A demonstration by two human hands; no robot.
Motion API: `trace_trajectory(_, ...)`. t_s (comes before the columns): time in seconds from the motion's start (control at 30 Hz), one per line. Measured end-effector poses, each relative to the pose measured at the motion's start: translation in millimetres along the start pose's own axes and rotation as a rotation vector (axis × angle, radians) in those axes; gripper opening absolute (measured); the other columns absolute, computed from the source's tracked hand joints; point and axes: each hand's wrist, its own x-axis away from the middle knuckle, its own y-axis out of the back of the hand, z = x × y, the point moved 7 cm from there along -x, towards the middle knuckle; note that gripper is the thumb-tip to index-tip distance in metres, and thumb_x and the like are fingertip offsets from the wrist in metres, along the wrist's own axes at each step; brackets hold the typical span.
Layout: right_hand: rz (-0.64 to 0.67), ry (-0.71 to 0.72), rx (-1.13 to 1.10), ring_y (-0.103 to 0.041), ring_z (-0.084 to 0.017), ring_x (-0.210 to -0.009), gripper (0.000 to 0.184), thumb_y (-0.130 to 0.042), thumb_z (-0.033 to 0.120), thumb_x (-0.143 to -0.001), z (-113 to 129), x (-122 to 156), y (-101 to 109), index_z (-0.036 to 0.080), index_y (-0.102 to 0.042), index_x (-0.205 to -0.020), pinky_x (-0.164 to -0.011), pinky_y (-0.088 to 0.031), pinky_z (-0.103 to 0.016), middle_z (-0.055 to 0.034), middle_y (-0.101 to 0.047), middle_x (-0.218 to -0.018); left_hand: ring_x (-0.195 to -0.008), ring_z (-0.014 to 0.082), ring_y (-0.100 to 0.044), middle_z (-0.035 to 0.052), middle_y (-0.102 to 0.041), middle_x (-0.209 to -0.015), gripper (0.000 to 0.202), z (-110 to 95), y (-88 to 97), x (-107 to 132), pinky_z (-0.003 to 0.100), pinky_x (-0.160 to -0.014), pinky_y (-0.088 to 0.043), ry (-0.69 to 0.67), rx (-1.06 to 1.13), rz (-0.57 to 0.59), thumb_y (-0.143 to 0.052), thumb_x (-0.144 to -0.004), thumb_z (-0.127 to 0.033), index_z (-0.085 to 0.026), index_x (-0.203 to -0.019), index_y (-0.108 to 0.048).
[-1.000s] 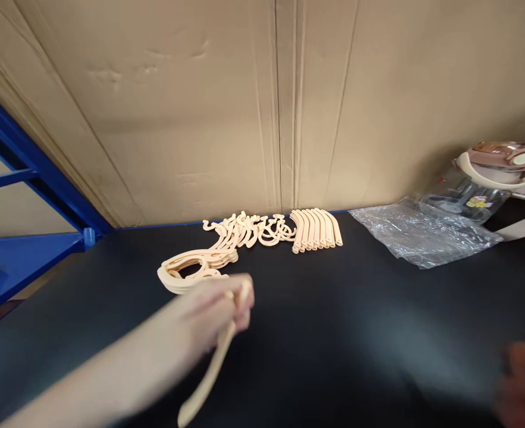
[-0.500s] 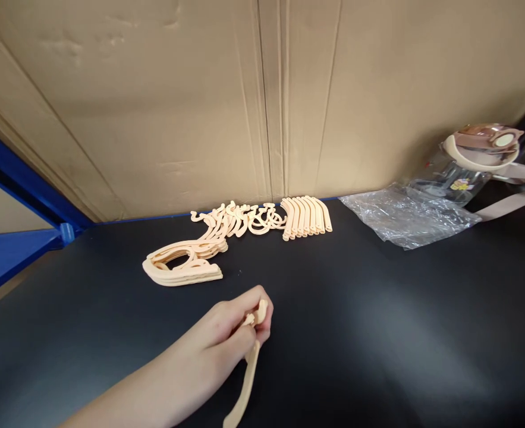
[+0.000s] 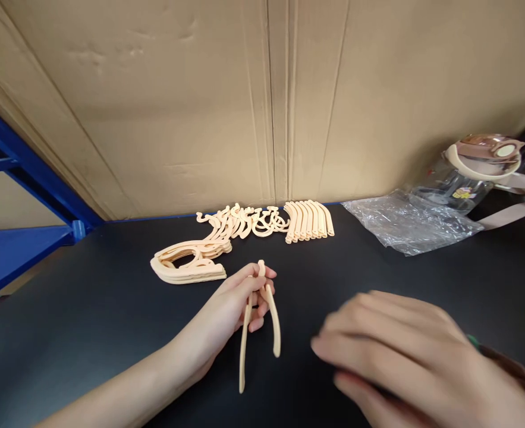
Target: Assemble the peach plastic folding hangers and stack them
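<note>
My left hand (image 3: 233, 306) pinches the top of a peach plastic hanger piece (image 3: 262, 321) whose two thin arms hang down over the black table (image 3: 88, 321). My right hand (image 3: 400, 356) is blurred at the lower right, fingers stretched out toward the piece, holding nothing I can see. Behind the left hand lies a flat stack of the same peach hanger parts (image 3: 186, 267). Further back, a row of hooks and curved arms (image 3: 266, 221) is fanned out along the cardboard wall.
A cardboard wall (image 3: 262, 101) closes off the back of the table. Crumpled clear plastic wrap (image 3: 409, 223) and a clear jug with a beige lid (image 3: 476, 172) sit at the right rear. A blue metal rack frame (image 3: 21, 238) stands at the left.
My left hand has lifted the hanger piece and moved it forward, its two arms now spread apart. My right hand has come into view from the lower right.
</note>
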Motion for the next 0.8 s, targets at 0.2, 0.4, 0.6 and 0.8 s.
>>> trace_trajectory(0.2,0.167,0.007,0.058,-0.056,-0.018,-0.111,0.044,-0.051,0.032,-0.094,65.7,-128.2,19.2,0.026,-0.045,-0.137,-0.097,-0.047,-0.030,-0.0043,-0.060,-0.122,-0.074,0.0148,-0.054,0.0041,-0.060,-0.088,0.026,-8.1,-10.8,9.2,0.024,-0.062,-0.044,-0.010,0.096,0.043,-0.052,-0.075,-0.023,-0.018,-0.098,-0.062)
trace_trajectory(0.4,0.137,-0.110,-0.105,-0.060,-0.015,-0.103,0.028,-0.052,0.032,-0.094,48.2,-111.2,11.3,0.027,-0.058,-0.121,-0.092,-0.047,-0.026,-0.0012,-0.062,-0.116,-0.099,0.0178,-0.057,0.0016,-0.061,-0.114,0.068,-2.7,-4.4,8.1,0.028,-0.088,-0.044,-0.055,0.083,0.225,-0.055,-0.050,0.000,-0.025,-0.113,-0.061)
trace_trajectory(0.6,0.114,-0.089,-0.239,-0.061,-0.012,-0.100,0.024,-0.055,0.025,-0.093,53.1,-116.2,12.7,0.028,-0.061,-0.116,-0.090,-0.046,-0.022,0.0007,-0.064,-0.110,-0.113,0.0222,-0.056,0.0055,-0.057,-0.129,0.054,-3.5,0.5,8.0,0.036,-0.099,-0.041,-0.076,-0.059,0.181,-0.069,-0.077,-0.018,-0.027,-0.128,-0.054)
trace_trajectory(0.8,0.138,-0.080,-0.223,-0.061,-0.014,-0.100,0.029,-0.055,0.026,-0.093,51.8,-114.0,8.0,0.029,-0.062,-0.120,-0.090,-0.047,-0.025,-0.0008,-0.066,-0.109,-0.110,0.0245,-0.059,0.0072,-0.058,-0.130,0.048,0.3,2.8,12.6,0.038,-0.094,-0.046,-0.016,-0.025,0.095,-0.063,-0.077,-0.018,-0.026,-0.124,-0.058)
